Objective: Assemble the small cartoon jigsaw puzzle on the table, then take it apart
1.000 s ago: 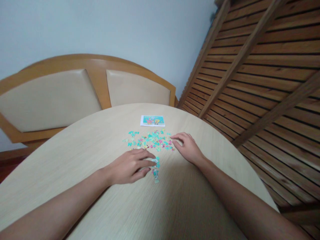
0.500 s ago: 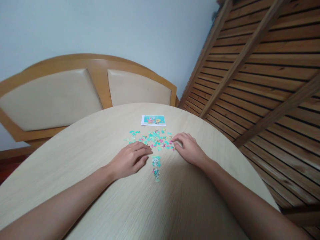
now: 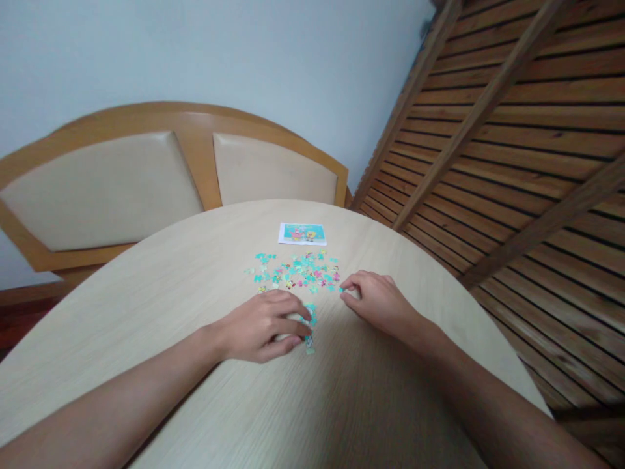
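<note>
My left hand (image 3: 266,326) reaches over the small joined section of jigsaw puzzle (image 3: 311,314), fingers apart, with fingertips on or just above it and covering part of it. A lower joined bit (image 3: 309,346) shows below the fingertips. To the right, my right hand (image 3: 374,296) has its thumb and forefinger drawn together around a small teal puzzle piece (image 3: 342,290) at the edge of the pile. Loose puzzle pieces (image 3: 305,266), mostly teal with pink and yellow ones, lie scattered beyond both hands.
A picture sheet (image 3: 303,234) with cartoon figures lies behind the loose pieces. All of this rests on a round pale wooden table (image 3: 195,404). Past its far edge stands a padded wooden headboard (image 3: 185,124), and slatted wood panelling (image 3: 488,156) rises at the right.
My left hand has moved right and toward me, onto the joined section. My right hand has drawn slightly back from the pile, a teal piece now at its fingertips.
</note>
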Action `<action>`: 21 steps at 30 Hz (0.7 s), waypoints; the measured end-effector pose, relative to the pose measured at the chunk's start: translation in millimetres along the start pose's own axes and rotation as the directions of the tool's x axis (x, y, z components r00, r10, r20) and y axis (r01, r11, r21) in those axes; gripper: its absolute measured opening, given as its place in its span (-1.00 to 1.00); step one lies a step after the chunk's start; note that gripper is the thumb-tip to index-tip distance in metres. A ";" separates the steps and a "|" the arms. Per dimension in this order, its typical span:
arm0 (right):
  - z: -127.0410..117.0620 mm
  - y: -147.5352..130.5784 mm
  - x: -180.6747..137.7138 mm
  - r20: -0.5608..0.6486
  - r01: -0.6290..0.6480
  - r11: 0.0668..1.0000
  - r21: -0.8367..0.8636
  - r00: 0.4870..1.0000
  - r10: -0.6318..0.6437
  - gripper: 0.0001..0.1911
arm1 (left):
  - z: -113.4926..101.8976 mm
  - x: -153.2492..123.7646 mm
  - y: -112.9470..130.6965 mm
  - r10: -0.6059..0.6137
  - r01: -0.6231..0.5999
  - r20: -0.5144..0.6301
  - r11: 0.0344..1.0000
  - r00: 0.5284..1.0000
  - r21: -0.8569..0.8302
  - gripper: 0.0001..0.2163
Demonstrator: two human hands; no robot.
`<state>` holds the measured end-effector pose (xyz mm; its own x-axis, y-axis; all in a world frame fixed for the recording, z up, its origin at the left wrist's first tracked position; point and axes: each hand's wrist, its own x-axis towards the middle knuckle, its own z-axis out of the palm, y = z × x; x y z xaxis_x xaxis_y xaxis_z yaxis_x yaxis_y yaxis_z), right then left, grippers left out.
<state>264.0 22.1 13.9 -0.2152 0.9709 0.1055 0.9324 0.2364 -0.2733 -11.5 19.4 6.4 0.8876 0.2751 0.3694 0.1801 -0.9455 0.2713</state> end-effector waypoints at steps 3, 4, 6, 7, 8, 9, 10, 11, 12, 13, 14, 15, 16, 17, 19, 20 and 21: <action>-2.0 -2.2 -1.8 0.015 -0.032 0.999 -0.015 0.999 0.032 -0.78 | 1.4 1.0 1.8 0.036 -0.036 0.012 0.999 0.999 -0.008 -0.80; -2.5 -2.9 -2.2 0.019 -0.040 0.999 -0.020 0.999 0.041 -0.78 | 1.4 1.5 2.7 0.042 -0.042 0.018 0.999 0.999 -0.016 -0.80; -3.7 -4.1 -2.9 0.025 -0.051 0.998 -0.024 0.998 0.052 -0.79 | 0.9 2.7 5.1 0.058 -0.057 0.024 0.998 0.998 -0.040 -0.80; -4.3 -4.6 -3.2 0.031 -0.056 0.998 -0.023 0.998 0.057 -0.79 | 0.5 3.2 6.4 0.069 -0.067 0.027 0.996 0.997 -0.056 -0.80; -5.0 -5.1 -3.6 0.037 -0.061 0.998 -0.019 0.997 0.062 -0.80 | 0.2 3.7 7.6 0.077 -0.075 0.027 0.994 0.997 -0.074 -0.79; -5.6 -5.4 -4.1 0.044 -0.067 0.998 -0.013 0.997 0.068 -0.80 | -0.1 3.9 8.4 0.080 -0.078 0.023 0.993 0.997 -0.088 -0.77; -6.2 -5.6 -4.6 0.051 -0.073 0.997 -0.005 0.996 0.073 -0.80 | -0.2 4.0 8.8 0.076 -0.074 0.014 0.992 0.997 -0.099 -0.76; -6.7 -5.7 -5.1 0.057 -0.079 0.997 0.002 0.995 0.079 -0.79 | -0.2 3.8 8.5 0.063 -0.062 0.001 0.993 0.998 -0.104 -0.74; -7.2 -5.6 -5.6 0.060 -0.084 0.996 0.008 0.995 0.083 -0.78 | -0.2 3.5 7.6 0.042 -0.043 -0.016 0.994 0.999 -0.098 -0.72; -7.6 -5.3 -6.1 0.062 -0.085 0.996 0.012 0.995 0.084 -0.77 | -0.1 3.1 6.2 0.016 -0.019 -0.035 0.996 0.999 -0.084 -0.71; -8.0 -4.9 -6.5 0.063 -0.082 0.997 0.016 0.995 0.080 -0.75 | -0.1 2.6 4.4 -0.008 0.005 -0.050 0.998 0.999 -0.065 -0.71; -8.2 -4.4 -6.8 0.067 -0.075 0.997 0.021 0.995 0.074 -0.73 | -0.1 2.1 2.4 -0.025 0.023 -0.060 0.999 0.998 -0.044 -0.71; -8.3 -3.8 -6.9 0.072 -0.068 0.997 0.028 0.995 0.066 -0.72 | 0.0 1.7 0.4 -0.036 0.034 -0.068 0.999 0.997 -0.025 -0.72; -8.2 -3.1 -6.8 0.078 -0.061 0.997 0.037 0.995 0.058 -0.71 | 0.0 1.3 -1.4 -0.044 0.044 -0.074 0.999 0.996 -0.010 -0.73; -7.4 -1.2 -6.0 0.087 -0.047 0.997 0.058 0.995 0.041 -0.73 | 0.4 0.9 -3.9 -0.062 0.063 -0.076 0.998 0.995 0.010 -0.73; -6.7 0.0 -5.4 0.089 -0.041 0.997 0.068 0.995 0.035 -0.74 | 0.6 0.7 -4.7 -0.073 0.074 -0.075 0.997 0.995 0.017 -0.73; -6.0 1.3 -4.6 0.090 -0.034 0.996 0.078 0.996 0.027 -0.75 | 1.0 0.5 -5.3 -0.083 0.085 -0.073 0.996 0.994 0.023 -0.72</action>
<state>267.9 17.7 18.8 -0.2149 0.9766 0.0115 0.9136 0.2052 -0.3510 -11.6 24.4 4.3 0.8364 0.3643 0.4095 0.2645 -0.9226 0.2807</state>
